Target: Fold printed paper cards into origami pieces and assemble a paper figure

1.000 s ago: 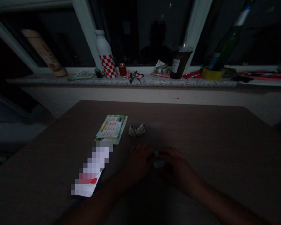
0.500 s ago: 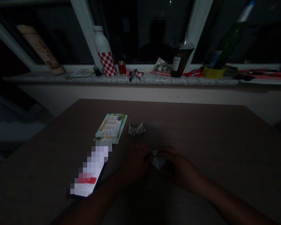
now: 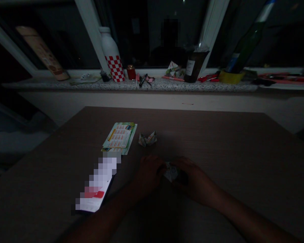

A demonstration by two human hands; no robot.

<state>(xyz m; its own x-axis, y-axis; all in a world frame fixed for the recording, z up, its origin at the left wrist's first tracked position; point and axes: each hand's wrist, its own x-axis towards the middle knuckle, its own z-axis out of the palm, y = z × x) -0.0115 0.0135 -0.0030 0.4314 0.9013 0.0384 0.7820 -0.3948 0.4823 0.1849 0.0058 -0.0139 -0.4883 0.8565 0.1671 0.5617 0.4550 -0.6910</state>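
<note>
Between my two hands is a small piece of folded paper (image 3: 170, 173), printed and pointed toward me. My left hand (image 3: 150, 172) grips its left edge with bent fingers. From the other side, my right hand (image 3: 190, 173) pinches its right and upper edge. The dim light hides the fingertips and the paper's far folds. Just beyond my left hand lies a folded paper figure (image 3: 147, 138) with two raised points. A stack of printed cards (image 3: 120, 136) rests to its left. Nearer me is a lit phone (image 3: 97, 189), its screen partly blurred.
The wooden table (image 3: 218, 135) reaches the wall under a stone windowsill (image 3: 162, 86). Standing along the sill are a checkered white bottle (image 3: 114, 60), a tan flask (image 3: 43, 54), a red-brown jar (image 3: 131, 72), a dark cup (image 3: 195, 65) and a green bottle (image 3: 245, 47).
Both hands stay almost where they were, still on the folded paper. The whole view has shifted very slightly.
</note>
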